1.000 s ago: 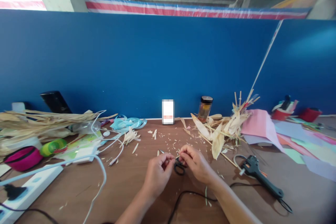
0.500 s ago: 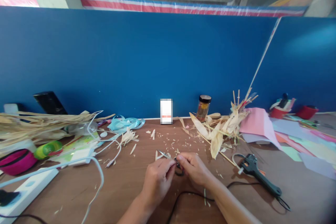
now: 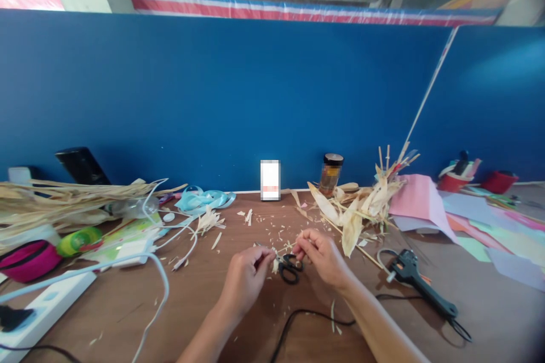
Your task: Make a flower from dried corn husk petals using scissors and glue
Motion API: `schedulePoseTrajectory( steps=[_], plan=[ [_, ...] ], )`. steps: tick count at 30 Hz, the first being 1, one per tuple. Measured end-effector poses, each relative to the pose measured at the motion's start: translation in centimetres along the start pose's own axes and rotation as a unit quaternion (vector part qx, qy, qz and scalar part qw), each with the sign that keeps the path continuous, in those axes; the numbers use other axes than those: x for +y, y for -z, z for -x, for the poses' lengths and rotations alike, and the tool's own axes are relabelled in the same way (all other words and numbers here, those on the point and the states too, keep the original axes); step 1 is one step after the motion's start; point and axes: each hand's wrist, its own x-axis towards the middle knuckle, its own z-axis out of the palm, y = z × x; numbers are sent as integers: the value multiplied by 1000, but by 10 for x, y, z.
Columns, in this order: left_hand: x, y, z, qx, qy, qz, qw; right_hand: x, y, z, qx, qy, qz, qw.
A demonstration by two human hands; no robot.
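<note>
My left hand [image 3: 244, 276] and my right hand [image 3: 320, 256] are both closed in a pinch over the brown table [image 3: 204, 306]. Between them runs a thin pale strip of dried husk [image 3: 284, 248], each hand gripping one end. Small black-handled scissors [image 3: 288, 267] lie on the table just below the strip, between the two hands and touched by neither. Tiny husk scraps are scattered around them.
A black glue gun [image 3: 415, 278] with its cord lies to the right. A heap of dried husks [image 3: 357, 210], a jar [image 3: 331, 174] and coloured papers [image 3: 468, 215] sit behind. Long husks [image 3: 63, 198], a white power strip [image 3: 46, 300], cables and blue ribbon [image 3: 204, 199] lie left.
The hands have drawn apart, the left leftward and the right up and rightward. The scissors, earlier covered by the fingers, now lie free on the table.
</note>
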Motion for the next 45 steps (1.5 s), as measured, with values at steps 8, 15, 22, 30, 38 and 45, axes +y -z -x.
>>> schedulePoseTrajectory(
  steps=[8, 15, 22, 30, 38, 45],
  plan=[
    [-18, 20, -13, -42, 99, 31, 994, 9, 9, -6, 61, 2, 23, 998],
    [-16, 34, -11, 308, 32, -81, 947, 6, 7, -5, 114, 33, 52, 992],
    [11, -12, 7, 60, -121, -9, 991, -2, -18, 9, 39, 33, 19, 999],
    [1, -10, 8, 62, -106, -105, 987, -5, -12, 8, 104, 47, 13, 993],
    [-6, -16, 9, 42, -223, -264, 938, -17, -16, 14, -56, 150, 216, 963],
    [-5, -8, 7, 18, -216, -255, 942, -9, -11, 11, -115, 108, 287, 945]
  ],
)
